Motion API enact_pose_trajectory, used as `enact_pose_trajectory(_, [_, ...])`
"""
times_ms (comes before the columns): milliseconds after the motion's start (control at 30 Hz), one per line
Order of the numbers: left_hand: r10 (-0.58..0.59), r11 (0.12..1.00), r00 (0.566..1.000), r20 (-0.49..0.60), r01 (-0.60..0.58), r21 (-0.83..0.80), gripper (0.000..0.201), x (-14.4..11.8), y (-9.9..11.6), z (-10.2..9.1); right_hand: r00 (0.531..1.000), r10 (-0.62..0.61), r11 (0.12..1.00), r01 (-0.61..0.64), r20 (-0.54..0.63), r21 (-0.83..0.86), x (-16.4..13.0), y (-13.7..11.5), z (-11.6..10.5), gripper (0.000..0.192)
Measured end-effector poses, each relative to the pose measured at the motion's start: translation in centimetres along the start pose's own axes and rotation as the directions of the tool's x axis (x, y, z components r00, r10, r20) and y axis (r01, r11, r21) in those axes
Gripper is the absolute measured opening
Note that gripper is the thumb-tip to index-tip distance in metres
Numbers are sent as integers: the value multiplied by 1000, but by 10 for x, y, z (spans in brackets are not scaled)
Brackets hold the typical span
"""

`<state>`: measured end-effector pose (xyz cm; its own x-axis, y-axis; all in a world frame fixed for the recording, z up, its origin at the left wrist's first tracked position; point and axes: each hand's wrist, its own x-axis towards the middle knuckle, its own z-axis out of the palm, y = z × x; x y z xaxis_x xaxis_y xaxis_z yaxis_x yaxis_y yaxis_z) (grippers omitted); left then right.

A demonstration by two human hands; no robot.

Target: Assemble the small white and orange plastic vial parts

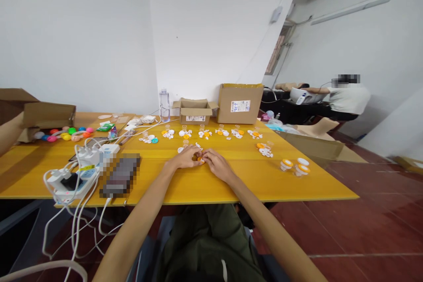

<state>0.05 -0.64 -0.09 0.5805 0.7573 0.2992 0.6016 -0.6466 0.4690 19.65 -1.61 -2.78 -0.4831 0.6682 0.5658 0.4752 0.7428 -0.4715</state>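
Note:
Over the middle of the yellow table (244, 187), both hands meet at a small orange and white plastic piece (201, 161). My left hand (187, 157) curls its thumb and fingers around the piece from the left. Fingertips of my right hand (216, 164) press together against its right side. Fingers partly cover the piece, so its exact kind is unclear. Just beyond my hands lie loose white discs (180, 150) and small white parts (198, 145). At the right stand round cups with orange lids (286, 164), beside a white lid (302, 161).
Several piles of white and orange parts (205, 134) line the back, before an open carton (194, 116), a taped box (239, 105) and a bottle (164, 105). Left are a cabled power strip (86, 176), a phone (120, 175) and coloured balls (66, 136). Another person (348, 99) sits far right.

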Motion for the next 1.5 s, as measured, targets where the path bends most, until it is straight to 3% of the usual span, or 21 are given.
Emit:
enact_pose_trajectory(500, [4, 1000, 1000, 11, -4, 25, 14, -1, 3, -1, 1000, 8, 997, -7, 7, -71, -2, -1, 0, 16])
enact_pose_trajectory(1500, [1, 1000, 1000, 7, -1, -10, 17, 0, -1, 1, 998, 63, 997, -63, 2, 32, -1, 0, 1, 16])
